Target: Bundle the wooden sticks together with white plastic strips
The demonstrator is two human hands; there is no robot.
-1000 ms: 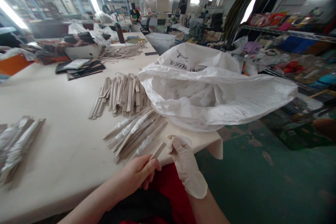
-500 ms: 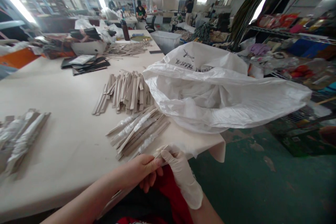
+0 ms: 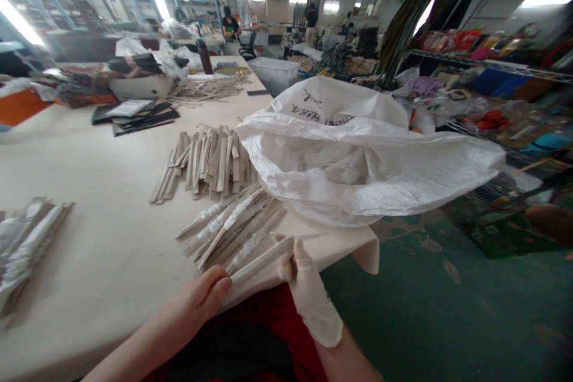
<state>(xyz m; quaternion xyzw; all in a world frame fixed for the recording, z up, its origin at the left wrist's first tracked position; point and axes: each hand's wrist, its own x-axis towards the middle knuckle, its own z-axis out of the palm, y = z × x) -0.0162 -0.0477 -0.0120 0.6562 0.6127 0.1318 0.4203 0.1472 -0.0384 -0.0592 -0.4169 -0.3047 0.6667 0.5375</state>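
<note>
A flat beige strip (image 3: 258,265) stretches between my two hands at the table's front edge. My bare left hand (image 3: 205,297) is closed round its near end, thumb on top. My right hand (image 3: 310,293), in a whitish glove, pinches the far end. Thin clear film seems to trail past the right fingertips. Just beyond lies a pile of similar strips (image 3: 226,228), several of them with white crinkled wrapping round the middle. Behind that is a heap of bare strips (image 3: 212,161).
A large white woven sack (image 3: 358,191) lies open on the table (image 3: 111,239), overhanging its right edge. More wrapped strips (image 3: 31,245) lie at far left. Black flat pieces (image 3: 143,119) and a dark bottle (image 3: 204,57) are farther back. Loaded shelves (image 3: 492,71) stand at right.
My hands have moved apart: the left went left and down along the strip, the right stayed near its end. More of the strip now shows, and it lies across the table edge.
</note>
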